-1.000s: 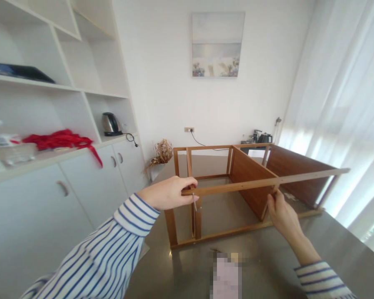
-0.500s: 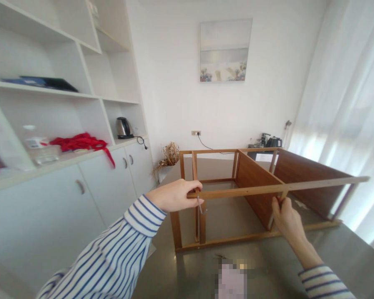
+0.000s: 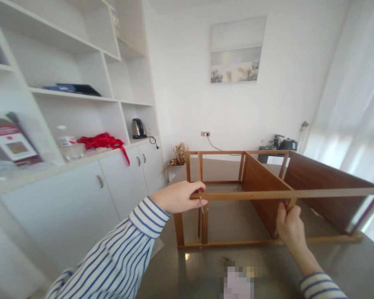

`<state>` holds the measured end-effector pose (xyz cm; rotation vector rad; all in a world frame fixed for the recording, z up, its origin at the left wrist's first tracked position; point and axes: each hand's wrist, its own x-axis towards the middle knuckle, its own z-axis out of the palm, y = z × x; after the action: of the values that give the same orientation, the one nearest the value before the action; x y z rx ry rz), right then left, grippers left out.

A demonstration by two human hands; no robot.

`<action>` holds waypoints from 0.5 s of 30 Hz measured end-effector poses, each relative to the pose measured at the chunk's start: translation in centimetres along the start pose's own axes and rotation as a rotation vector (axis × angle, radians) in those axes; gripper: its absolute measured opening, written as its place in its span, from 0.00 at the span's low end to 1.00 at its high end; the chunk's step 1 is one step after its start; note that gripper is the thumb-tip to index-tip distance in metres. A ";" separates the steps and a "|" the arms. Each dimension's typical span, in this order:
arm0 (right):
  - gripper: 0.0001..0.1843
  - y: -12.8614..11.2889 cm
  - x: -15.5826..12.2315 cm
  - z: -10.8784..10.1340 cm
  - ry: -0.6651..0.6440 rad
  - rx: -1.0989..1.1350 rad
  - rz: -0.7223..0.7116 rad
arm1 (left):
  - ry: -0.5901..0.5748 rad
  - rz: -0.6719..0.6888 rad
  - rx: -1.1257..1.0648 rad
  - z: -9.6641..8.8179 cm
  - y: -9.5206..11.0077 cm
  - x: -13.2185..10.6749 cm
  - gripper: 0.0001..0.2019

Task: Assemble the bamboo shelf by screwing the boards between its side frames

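A wooden shelf frame [image 3: 224, 195] lies on its side on the dark glossy table, with two brown panels set across it. My left hand [image 3: 180, 196] is closed around the left end of the frame's upper front rail. A thin bent metal rod, like a hex key [image 3: 202, 207], hangs below that hand's fingers; its upper end is hidden. Further right, my right hand [image 3: 289, 224] has its fingers wrapped around a short crosspiece [image 3: 291, 202] under the same rail, beside the middle brown panel [image 3: 262, 187].
A pixelated pale pink object [image 3: 238, 284] lies at the table's [image 3: 202, 274] near edge. White cabinets [image 3: 77, 191] line the left, bearing a kettle [image 3: 138, 128], red cloth [image 3: 104, 141] and a plastic bottle [image 3: 67, 145]. Another kettle [image 3: 288, 144] stands behind the frame at right.
The view has turned slightly left, so the scene shifts rightward. Both hands keep their grip on the frame, and the hex key still hangs by my left fingers.
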<state>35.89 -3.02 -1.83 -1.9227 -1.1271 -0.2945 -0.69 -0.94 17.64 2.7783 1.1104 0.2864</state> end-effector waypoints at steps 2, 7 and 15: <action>0.21 0.0 0.0 0.1 -0.004 0.007 0.015 | 0.001 -0.002 0.000 0.1 -0.1 0.0 0.19; 0.22 0.0 0.0 0.4 -0.017 0.022 0.051 | -0.015 -0.013 -0.013 0.1 -0.3 0.0 0.20; 0.24 0.1 0.3 0.5 -0.038 0.046 0.072 | -0.020 0.001 -0.022 0.0 -0.6 0.0 0.20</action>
<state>35.98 -2.46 -2.02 -1.9305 -1.0775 -0.1910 -1.09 -0.52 17.53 2.7566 1.0948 0.2692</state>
